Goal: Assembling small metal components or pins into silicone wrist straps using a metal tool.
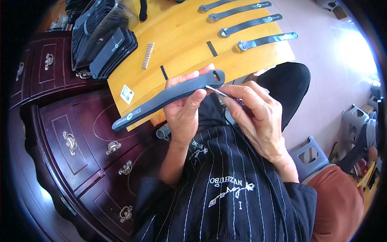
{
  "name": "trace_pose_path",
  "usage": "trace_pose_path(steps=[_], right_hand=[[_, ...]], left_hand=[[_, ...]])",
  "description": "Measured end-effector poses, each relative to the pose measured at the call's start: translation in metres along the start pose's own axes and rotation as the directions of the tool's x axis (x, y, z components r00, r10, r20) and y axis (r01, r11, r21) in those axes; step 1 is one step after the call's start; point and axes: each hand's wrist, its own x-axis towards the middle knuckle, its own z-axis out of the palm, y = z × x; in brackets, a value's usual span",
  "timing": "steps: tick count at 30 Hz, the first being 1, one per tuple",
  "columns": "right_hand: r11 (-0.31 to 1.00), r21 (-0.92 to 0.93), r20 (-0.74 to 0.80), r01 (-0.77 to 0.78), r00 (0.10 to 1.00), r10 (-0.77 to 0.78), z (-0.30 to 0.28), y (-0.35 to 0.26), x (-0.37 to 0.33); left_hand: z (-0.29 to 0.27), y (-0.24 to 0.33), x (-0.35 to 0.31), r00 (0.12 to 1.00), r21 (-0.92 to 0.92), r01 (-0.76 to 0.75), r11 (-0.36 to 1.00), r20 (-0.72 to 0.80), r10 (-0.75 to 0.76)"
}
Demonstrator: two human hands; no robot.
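Note:
My left hand (183,111) holds a bundle of dark grey straps (161,99), thumb in front and fingers behind. The straps lie flat on one another, with a slotted rounded end at the right and white print near the tapered left end. In my right hand (260,117) is a slim silver-tipped tool (216,91), pinched between thumb and fingers. Its tip meets the strap bundle just below the slot. My fingers cover the rest of the tool, so I cannot tell its exact kind.
Several similar straps (252,25) lie in a row on the yellow wooden table (177,40). A clear bin (105,18) of dark straps stands far left, beside a strap stack (115,52). Nearby are a ribbed beige strip (148,55), a white label (127,94) and dark drawers (72,141).

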Motion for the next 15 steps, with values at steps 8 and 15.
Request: trace_pose_path(steps=[8, 15], right_hand=[[0.998, -0.061, -0.003, 0.015, 1.0, -0.016, 0.0002, 0.0006, -0.001], [0.999, -0.036, -0.033, 0.016, 0.999, -0.018, 0.001, 0.0025, -0.0019]], left_hand=[[0.0003, 0.003, -0.0003, 1.0, 0.029, -0.022, 0.999, -0.02, 0.023], [0.0013, 0.0029, -0.001, 1.0, 0.063, -0.019, 0.998, -0.004, 0.02]])
